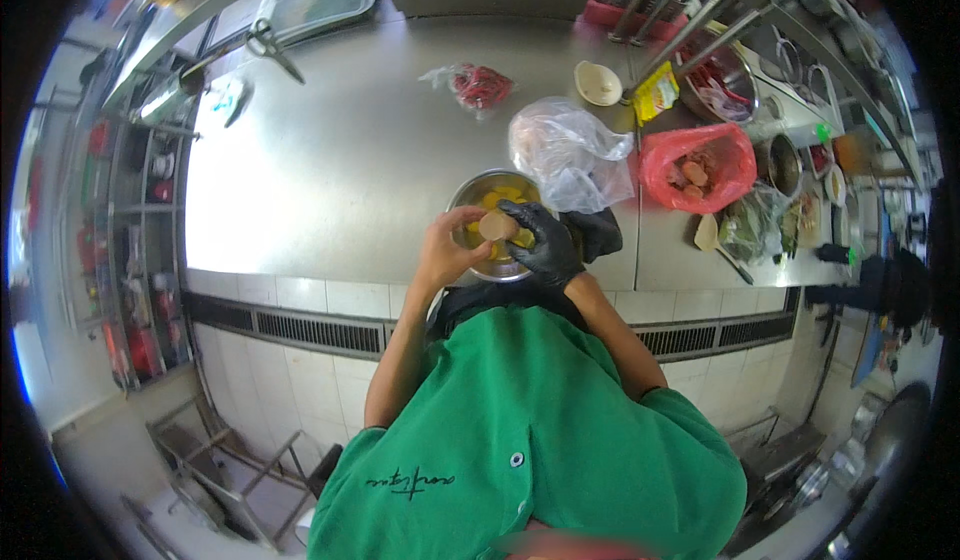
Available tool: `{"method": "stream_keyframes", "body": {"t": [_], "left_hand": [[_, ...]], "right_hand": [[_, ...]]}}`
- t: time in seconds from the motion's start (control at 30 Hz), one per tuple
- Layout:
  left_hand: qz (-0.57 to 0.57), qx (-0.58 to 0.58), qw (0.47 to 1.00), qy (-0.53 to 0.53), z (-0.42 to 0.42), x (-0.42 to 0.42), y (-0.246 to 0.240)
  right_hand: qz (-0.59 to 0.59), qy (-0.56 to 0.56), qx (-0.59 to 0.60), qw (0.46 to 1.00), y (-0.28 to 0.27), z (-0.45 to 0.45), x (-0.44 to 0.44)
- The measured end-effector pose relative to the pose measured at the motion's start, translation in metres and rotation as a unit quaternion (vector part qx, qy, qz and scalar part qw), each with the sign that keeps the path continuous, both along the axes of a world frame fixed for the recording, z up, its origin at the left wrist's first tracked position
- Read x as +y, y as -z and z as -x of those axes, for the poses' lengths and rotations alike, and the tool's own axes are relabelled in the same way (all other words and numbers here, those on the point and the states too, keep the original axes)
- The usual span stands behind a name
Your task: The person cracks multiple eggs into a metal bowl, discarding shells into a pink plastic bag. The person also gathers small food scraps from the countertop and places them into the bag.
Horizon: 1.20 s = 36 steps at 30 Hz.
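Over a round steel bowl [459, 191] with several cracked eggs and yellow yolks [491, 198] in it, both my hands are round one brown egg [496, 226]. My bare left hand [448, 249] touches it with fingers and thumb from the left. From the right, my right hand [546, 243], in a black glove, holds it at the fingertips. Whether the shell is cracked cannot be made out. A clear plastic bag [566, 151] with pale round contents lies against the bowl's right side. Just right of the gloved hand is a black cloth or glove [600, 236].
A red plastic bag [697, 170] with brown eggshells stands at the right, near a wooden spatula [706, 234] and a metal pot [780, 162]. Farther back lie a bag of red chillies [480, 87], a cream bowl [598, 84] and scissors [274, 50]. Metal rails overhang the back right.
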<state>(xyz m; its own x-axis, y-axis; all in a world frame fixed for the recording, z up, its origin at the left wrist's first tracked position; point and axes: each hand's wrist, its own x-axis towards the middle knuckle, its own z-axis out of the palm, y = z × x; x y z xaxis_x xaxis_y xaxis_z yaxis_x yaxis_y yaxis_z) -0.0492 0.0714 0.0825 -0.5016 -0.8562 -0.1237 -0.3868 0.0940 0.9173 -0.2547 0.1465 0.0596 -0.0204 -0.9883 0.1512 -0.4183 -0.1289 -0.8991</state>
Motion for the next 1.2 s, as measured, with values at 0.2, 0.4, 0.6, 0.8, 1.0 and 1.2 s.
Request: {"method": "stream_keyframes", "body": {"t": [0.2, 0.4, 0.6, 0.8, 1.0, 1.2], "left_hand": [[0.049, 0.028, 0.998, 0.005, 0.015, 0.001, -0.006], [-0.032, -0.022, 0.998, 0.039, 0.047, 0.001, -0.036], [-0.030, 0.091, 0.992, 0.086, 0.079, 0.007, -0.066], [-0.029, 0.048, 0.995, 0.079, 0.077, 0.001, -0.060], [-0.039, 0.030, 0.998, 0.027, 0.045, -0.006, -0.042], [-0.082, 0.039, 0.996, -0.006, 0.028, 0.002, -0.017]], "right_hand": [[0.064, -0.004, 0.037, 0.997, -0.006, 0.007, 0.000], [-0.015, 0.015, -0.007, 1.000, -0.027, 0.039, 0.012], [0.068, 0.251, -0.072, 0.963, -0.073, 0.111, 0.042], [0.062, 0.503, 0.197, 0.839, -0.047, 0.235, 0.040], [-0.153, 0.419, 0.234, 0.864, 0.065, 0.155, 0.064], [-0.148, 0.311, 0.277, 0.897, 0.123, 0.086, 0.072]]}}
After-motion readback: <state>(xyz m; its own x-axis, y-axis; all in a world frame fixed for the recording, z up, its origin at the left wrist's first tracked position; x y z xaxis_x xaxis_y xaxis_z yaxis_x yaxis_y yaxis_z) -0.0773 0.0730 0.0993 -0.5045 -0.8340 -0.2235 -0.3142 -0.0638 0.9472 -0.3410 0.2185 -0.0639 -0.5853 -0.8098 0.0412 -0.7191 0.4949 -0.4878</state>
